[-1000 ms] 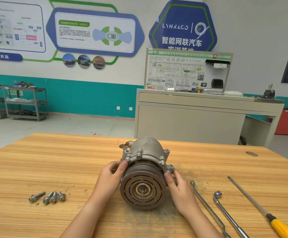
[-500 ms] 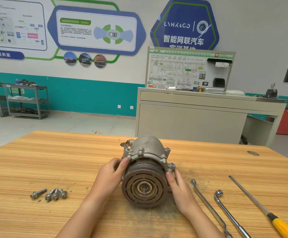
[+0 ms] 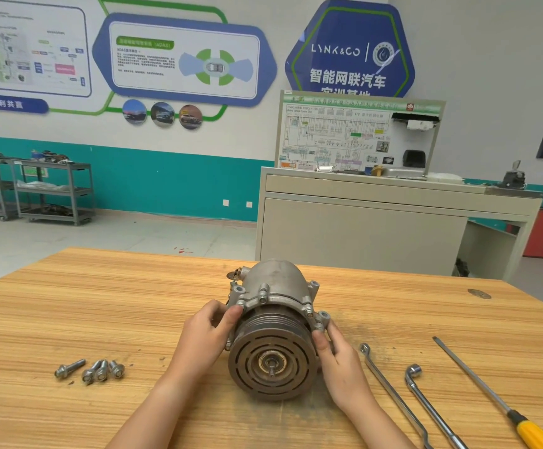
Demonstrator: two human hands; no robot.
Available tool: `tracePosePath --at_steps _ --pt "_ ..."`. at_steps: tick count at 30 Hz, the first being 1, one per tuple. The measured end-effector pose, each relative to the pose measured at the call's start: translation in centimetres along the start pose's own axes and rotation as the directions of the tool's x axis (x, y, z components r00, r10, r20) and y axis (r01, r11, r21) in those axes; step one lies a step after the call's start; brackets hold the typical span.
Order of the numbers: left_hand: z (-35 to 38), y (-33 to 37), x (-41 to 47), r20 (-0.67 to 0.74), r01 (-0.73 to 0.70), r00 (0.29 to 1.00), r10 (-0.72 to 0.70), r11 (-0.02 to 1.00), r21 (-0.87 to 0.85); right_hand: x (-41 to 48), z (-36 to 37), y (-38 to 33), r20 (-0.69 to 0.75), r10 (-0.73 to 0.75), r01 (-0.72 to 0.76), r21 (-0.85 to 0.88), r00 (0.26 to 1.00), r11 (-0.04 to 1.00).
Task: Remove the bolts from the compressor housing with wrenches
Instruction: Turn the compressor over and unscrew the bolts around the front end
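A grey metal compressor [image 3: 275, 296] lies on the wooden table [image 3: 101, 303], its round pulley face [image 3: 271, 361] turned toward me. My left hand [image 3: 207, 335] grips the left side of its flange, thumb on the rim. My right hand [image 3: 336, 354] holds the right side, fingertips at a flange lug. Several loose bolts [image 3: 92, 371] lie in a row on the table to the left. To the right lie a ring wrench [image 3: 393, 393] and an L-shaped socket wrench [image 3: 432, 406], both untouched.
A long screwdriver with a yellow handle [image 3: 490, 400] lies at the far right of the table. Beyond the table stand a beige training bench [image 3: 377, 228] with a wiring panel, and grey shelf carts [image 3: 49, 189] at the left wall.
Both hands stay on the compressor's sides. The view has shifted slightly; the compressor and tools show no clear movement.
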State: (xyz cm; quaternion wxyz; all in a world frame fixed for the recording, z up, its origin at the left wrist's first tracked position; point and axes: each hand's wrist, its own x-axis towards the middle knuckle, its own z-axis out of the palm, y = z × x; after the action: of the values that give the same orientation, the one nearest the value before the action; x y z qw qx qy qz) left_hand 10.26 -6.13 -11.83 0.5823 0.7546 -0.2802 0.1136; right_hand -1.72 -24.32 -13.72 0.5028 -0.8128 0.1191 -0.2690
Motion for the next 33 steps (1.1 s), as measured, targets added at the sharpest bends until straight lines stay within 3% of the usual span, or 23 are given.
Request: tracePosePath --at_steps 8,18,33 --pt "0.2 0.4 -0.5 0.066 0.031 0.997 -0.033 0.999 0.019 -0.2 0.0 0.1 -0.031 -0.037 0.037 0.009 0.999 0.999" --pt "-0.6 0.6 -0.9 0.036 -0.155 0.988 0.151 0.974 0.163 -1.4 -0.1 -0.2 0.006 -0.095 0.095 0.009 0.995 0.995" --pt "-1.6 2.3 0.0 0.023 -0.048 0.999 0.044 0.974 0.222 -2.2 1.0 -1.8 -0.067 -0.105 0.102 -0.039 0.992 0.994"
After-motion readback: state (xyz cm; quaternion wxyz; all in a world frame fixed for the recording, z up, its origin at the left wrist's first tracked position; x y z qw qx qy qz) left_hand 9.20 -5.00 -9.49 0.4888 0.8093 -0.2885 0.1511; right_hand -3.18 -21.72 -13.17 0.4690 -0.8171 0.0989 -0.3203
